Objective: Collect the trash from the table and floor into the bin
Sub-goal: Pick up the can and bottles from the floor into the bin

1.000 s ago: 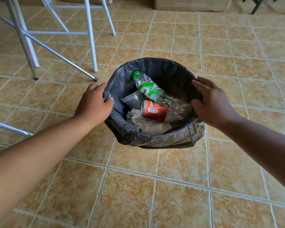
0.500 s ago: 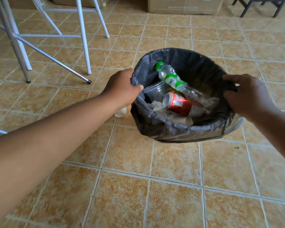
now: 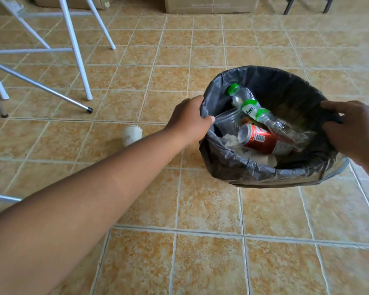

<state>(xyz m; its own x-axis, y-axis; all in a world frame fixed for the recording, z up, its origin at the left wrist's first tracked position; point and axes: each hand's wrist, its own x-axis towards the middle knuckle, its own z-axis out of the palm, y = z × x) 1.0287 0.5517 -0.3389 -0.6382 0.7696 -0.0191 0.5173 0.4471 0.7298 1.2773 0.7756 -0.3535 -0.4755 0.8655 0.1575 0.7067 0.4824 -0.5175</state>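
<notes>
A round bin lined with a black bag [image 3: 271,173] stands on the tiled floor at the right. Inside lie a clear bottle with a green cap [image 3: 251,107], a red can [image 3: 262,140], a clear plastic cup [image 3: 228,120] and crumpled white paper [image 3: 232,143]. My left hand [image 3: 190,120] grips the bin's left rim. On the right rim my right hand [image 3: 354,128] holds on, blurred. A white paper cup [image 3: 132,135] lies on its side on the floor, left of the bin and just beyond my left forearm.
White metal table or chair legs [image 3: 77,60] and a slanted grey bar with a black foot [image 3: 90,109] stand at the upper left. Cardboard boxes [image 3: 209,5] line the far wall. Dark chair legs [image 3: 307,3] show at the top right.
The bin has shifted to the right with both hands on its rim. The white paper cup on the floor, hidden a second ago, has come into full view to the bin's left.
</notes>
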